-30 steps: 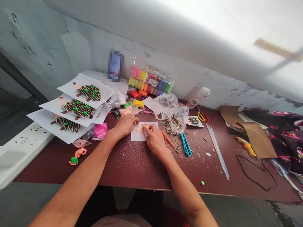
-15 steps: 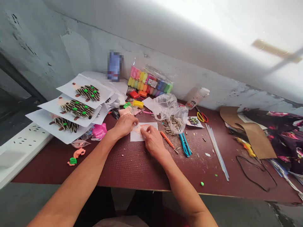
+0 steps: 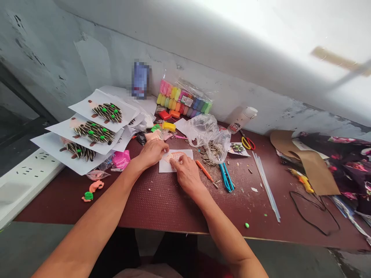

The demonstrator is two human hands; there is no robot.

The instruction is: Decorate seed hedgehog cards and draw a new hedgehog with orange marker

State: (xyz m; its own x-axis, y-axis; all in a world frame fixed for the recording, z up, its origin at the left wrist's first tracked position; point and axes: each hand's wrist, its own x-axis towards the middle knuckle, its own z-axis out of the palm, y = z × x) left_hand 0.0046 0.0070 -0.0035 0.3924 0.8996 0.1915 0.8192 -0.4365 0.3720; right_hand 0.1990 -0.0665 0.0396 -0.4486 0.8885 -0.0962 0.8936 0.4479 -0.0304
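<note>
The left hand [image 3: 152,152] lies curled at the edge of a white card [image 3: 164,166], apparently steadying it on the tabletop [image 3: 153,204], while the right hand [image 3: 187,173] bears down with its fingertips on a peach clay patch [image 3: 177,155]. The card sits at 12 o'clock. Three paper sheets [image 3: 82,109] with seed-covered clay hedgehogs overlap at 10 o'clock; one blue utility knife [image 3: 226,177] lies at 1 o'clock.
</note>
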